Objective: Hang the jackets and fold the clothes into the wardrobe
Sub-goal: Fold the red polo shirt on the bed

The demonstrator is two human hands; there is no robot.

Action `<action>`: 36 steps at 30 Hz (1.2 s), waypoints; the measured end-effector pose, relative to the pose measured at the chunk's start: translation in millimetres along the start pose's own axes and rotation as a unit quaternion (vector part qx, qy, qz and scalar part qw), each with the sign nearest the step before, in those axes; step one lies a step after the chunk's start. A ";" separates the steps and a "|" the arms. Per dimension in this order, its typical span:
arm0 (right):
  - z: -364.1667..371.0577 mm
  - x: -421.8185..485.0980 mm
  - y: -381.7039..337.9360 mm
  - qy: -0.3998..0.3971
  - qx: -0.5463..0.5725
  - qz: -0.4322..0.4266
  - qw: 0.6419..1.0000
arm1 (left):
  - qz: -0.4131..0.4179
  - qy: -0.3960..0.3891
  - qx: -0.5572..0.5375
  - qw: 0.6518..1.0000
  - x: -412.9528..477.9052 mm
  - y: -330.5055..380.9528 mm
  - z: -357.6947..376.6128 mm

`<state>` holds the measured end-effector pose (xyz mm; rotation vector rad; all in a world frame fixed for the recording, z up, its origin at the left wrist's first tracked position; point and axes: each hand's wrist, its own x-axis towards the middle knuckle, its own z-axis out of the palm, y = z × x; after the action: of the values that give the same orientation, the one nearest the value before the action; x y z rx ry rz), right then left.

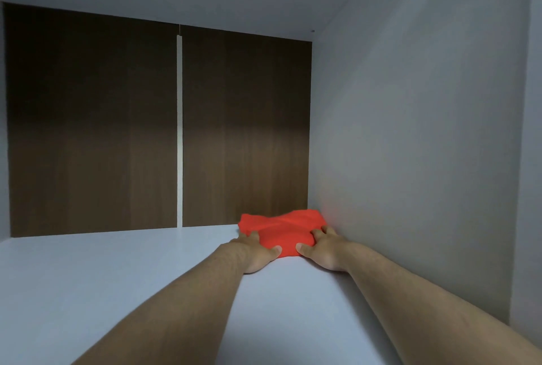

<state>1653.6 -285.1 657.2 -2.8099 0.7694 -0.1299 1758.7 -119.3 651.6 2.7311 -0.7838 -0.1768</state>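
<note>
Head view, inside of one wardrobe compartment.

Item count:
- Garments: one, a red garment [281, 225], folded into a low, flat bundle.
- Hands: two, both bare, with forearms reaching in from the lower edge of the frame.
- Back panels: two, dark brown [93, 121], set side by side with one pale vertical strip [179, 130] between them.
- Shelf: one, white [117, 270].
- Side wall: one, white [410, 159], on the right.

Position of the garment: it lies on the shelf in the far right corner, against the right-hand back panel and just beside the side wall. Its near edge is under both hands.

Left hand [258, 254]: grips the near left part of the bundle, with the thumb laid against the front edge and the fingers curled at the left side.

Right hand [325, 248]: grips the near right part, with the thumb against the front edge and the fingers curled over the top, close to the side wall.

The two thumbs point toward each other with a stretch of red cloth between them.

Compartment contents: the one red garment.
</note>
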 end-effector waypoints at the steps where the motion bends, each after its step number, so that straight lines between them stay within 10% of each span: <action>1: 0.4 0.3 -0.2 0.001 0.000 -0.001 1.000 | 0.003 0.002 -0.002 1.000 -0.7 -1.5 0.1; 12: -2.8 -22.8 -4.6 0.055 -0.047 -0.026 0.997 | 0.101 0.073 -0.238 0.963 -34.5 -33.9 -13.7; 36: -31.2 -256.5 -40.5 0.152 -0.079 -0.085 0.982 | 0.308 0.038 0.009 0.951 -216.7 -31.1 -54.0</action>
<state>1448.8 -125.8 690.5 -3.0462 0.6213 -0.5604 1601.9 34.9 701.0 2.3490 -1.5599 0.0718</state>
